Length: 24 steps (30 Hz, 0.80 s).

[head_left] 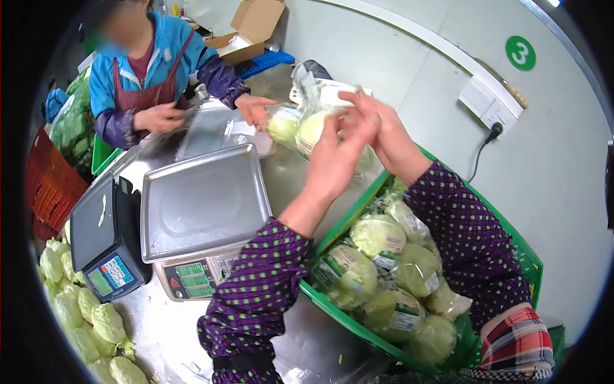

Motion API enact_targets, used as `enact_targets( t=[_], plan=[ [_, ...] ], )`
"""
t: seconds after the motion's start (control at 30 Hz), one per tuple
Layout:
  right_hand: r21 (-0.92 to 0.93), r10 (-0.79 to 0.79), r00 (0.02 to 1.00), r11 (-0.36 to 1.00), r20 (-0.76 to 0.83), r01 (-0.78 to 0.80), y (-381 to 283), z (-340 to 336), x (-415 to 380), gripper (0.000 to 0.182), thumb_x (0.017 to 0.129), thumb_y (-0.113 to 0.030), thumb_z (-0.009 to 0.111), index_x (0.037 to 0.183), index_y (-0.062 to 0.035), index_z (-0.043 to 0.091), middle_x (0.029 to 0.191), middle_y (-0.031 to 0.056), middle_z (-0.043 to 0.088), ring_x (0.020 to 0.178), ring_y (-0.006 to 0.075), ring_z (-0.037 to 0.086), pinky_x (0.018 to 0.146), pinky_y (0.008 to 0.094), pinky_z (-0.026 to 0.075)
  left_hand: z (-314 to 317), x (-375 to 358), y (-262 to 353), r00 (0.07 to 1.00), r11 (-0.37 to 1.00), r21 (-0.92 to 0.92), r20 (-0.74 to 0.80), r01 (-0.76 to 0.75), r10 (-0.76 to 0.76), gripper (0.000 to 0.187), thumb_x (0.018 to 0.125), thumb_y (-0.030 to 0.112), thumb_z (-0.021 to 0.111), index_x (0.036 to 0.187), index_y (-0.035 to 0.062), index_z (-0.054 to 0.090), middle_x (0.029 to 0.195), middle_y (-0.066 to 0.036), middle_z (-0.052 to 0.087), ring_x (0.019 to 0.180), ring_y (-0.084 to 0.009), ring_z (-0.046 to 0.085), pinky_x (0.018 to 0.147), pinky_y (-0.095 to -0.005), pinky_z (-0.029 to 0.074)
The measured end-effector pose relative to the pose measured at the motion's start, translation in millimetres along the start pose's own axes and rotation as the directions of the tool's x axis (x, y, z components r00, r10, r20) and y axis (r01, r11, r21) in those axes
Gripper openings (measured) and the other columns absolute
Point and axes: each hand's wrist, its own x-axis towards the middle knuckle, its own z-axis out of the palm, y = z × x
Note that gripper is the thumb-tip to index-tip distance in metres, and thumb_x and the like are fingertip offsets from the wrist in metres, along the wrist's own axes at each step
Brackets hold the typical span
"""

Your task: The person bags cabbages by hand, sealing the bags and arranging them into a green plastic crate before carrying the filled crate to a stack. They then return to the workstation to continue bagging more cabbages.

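Observation:
My left hand (336, 153) and my right hand (387, 131) are raised close together over the far end of a green crate (364, 336). The fingers of both are bent in and meet; what they pinch, if anything, is too blurred to make out. Just behind my left hand is a pale green cabbage (309, 133) in clear plastic. Beside it lies another wrapped cabbage (283, 126), with a co-worker's hand (254, 110) touching it. Below my forearms, the crate holds several bagged cabbages (378, 235) with printed labels.
A steel-topped scale (201, 205) with lit green displays stands left of my left arm. Past it sits a dark scale (105, 233). Unwrapped cabbages (80, 320) are heaped at lower left. Across the metal table stands a co-worker (144, 70); behind are a cardboard box (252, 25) and wall socket (495, 118).

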Motion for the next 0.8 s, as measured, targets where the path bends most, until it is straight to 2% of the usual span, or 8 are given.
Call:
enact_targets(
  t=[0.07, 0.17, 0.2, 0.37, 0.43, 0.53, 0.67, 0.8],
  plan=[
    [-0.129, -0.171, 0.976, 0.974, 0.136, 0.188, -29.1, -18.2, 2.4, 0.060, 0.090, -0.045, 0.054, 0.118, 0.0083, 0.055, 0.101, 0.0131, 0.064, 0.092, 0.0181, 0.060, 0.078, 0.0293, 0.048, 2.6, 7.2, 20.5, 0.999, 1.000, 0.020, 0.039, -0.001, 0.001, 0.069, 0.082, 0.056, 0.057, 0.120, -0.0013, 0.057, 0.118, -0.019, 0.059, 0.108, -0.0277, 0.056, 0.095, -0.0347, 0.040],
    [-0.683, -0.150, 0.986, 0.728, -0.067, 0.064, -10.3, -46.0, 1.5, 0.064, 0.088, -0.045, 0.056, 0.120, 0.0096, 0.053, 0.108, 0.0228, 0.063, 0.102, 0.0284, 0.061, 0.088, 0.0348, 0.047, -29.8, 20.7, 0.6, 0.982, 0.984, 0.158, -0.183, 0.081, -0.052, 0.053, 0.088, 0.041, 0.057, 0.112, -0.0064, 0.059, 0.104, -0.021, 0.065, 0.097, -0.0246, 0.062, 0.083, -0.0323, 0.046],
    [-0.616, 0.002, 0.999, 0.787, -0.036, -0.024, 7.9, -59.5, 4.0, 0.068, 0.085, -0.047, 0.058, 0.121, 0.0101, 0.052, 0.116, 0.0289, 0.058, 0.112, 0.0340, 0.057, 0.095, 0.0374, 0.044, -36.3, 23.3, -12.3, 0.958, 0.974, 0.117, -0.235, 0.193, -0.161, 0.058, 0.087, 0.042, 0.057, 0.114, -0.0091, 0.056, 0.110, -0.023, 0.063, 0.097, -0.0250, 0.062, 0.085, -0.0332, 0.046],
    [-0.886, 0.138, 0.988, 0.463, 0.062, -0.009, 44.9, -58.5, -1.6, 0.065, 0.082, -0.049, 0.059, 0.117, 0.0068, 0.057, 0.114, 0.0243, 0.061, 0.105, 0.0348, 0.059, 0.093, 0.0382, 0.045, -38.6, -5.5, -120.9, 0.935, 0.737, 0.576, -0.240, 0.354, -0.262, 0.080, 0.079, 0.052, 0.062, 0.126, -0.0100, 0.045, 0.117, -0.025, 0.057, 0.100, -0.0288, 0.061, 0.082, -0.0369, 0.050],
    [-0.937, 0.250, 0.960, 0.347, 0.125, 0.032, 55.7, -54.8, 16.3, 0.066, 0.082, -0.051, 0.058, 0.116, 0.0052, 0.058, 0.113, 0.0234, 0.062, 0.104, 0.0353, 0.060, 0.092, 0.0387, 0.045, -29.4, -29.1, -113.9, 0.776, 0.736, 0.248, -0.174, 0.630, -0.606, 0.088, 0.078, 0.056, 0.062, 0.132, -0.0078, 0.036, 0.119, -0.024, 0.054, 0.099, -0.0330, 0.060, 0.070, -0.0407, 0.054],
    [-0.971, 0.591, 0.782, 0.227, 0.195, 0.071, 83.6, -42.8, 47.7, 0.087, 0.081, -0.069, 0.046, 0.124, 0.0061, 0.052, 0.121, 0.0232, 0.057, 0.112, 0.0342, 0.055, 0.095, 0.0395, 0.043, -37.6, -32.4, -176.5, 0.710, 0.701, 0.112, -0.114, 0.704, -0.695, 0.087, 0.080, 0.058, 0.060, 0.135, -0.0038, 0.031, 0.123, -0.023, 0.050, 0.093, -0.0340, 0.061, 0.057, -0.0401, 0.053],
    [-0.937, 0.698, 0.687, 0.342, 0.202, -0.072, 79.6, -18.3, 47.8, 0.090, 0.079, -0.073, 0.045, 0.128, 0.0023, 0.051, 0.122, 0.0176, 0.058, 0.109, 0.0315, 0.057, 0.085, 0.0455, 0.050, -27.8, -42.0, -219.5, 0.756, 0.616, -0.444, 0.308, 0.651, -0.577, 0.076, 0.085, 0.060, 0.052, 0.135, 0.0043, 0.035, 0.124, -0.017, 0.049, 0.102, -0.0294, 0.056, 0.073, -0.0370, 0.051],
    [-0.877, 0.577, 0.788, 0.470, 0.216, -0.104, 83.5, -11.4, 50.4, 0.084, 0.078, -0.072, 0.048, 0.125, -0.0035, 0.055, 0.113, 0.0192, 0.061, 0.093, 0.0302, 0.064, 0.075, 0.0417, 0.054, -40.3, -31.7, -178.0, 0.784, 0.548, -0.600, 0.237, 0.582, -0.574, 0.068, 0.087, 0.058, 0.050, 0.134, 0.0106, 0.038, 0.127, -0.009, 0.048, 0.107, -0.0259, 0.052, 0.083, -0.0403, 0.047]
  ],
)
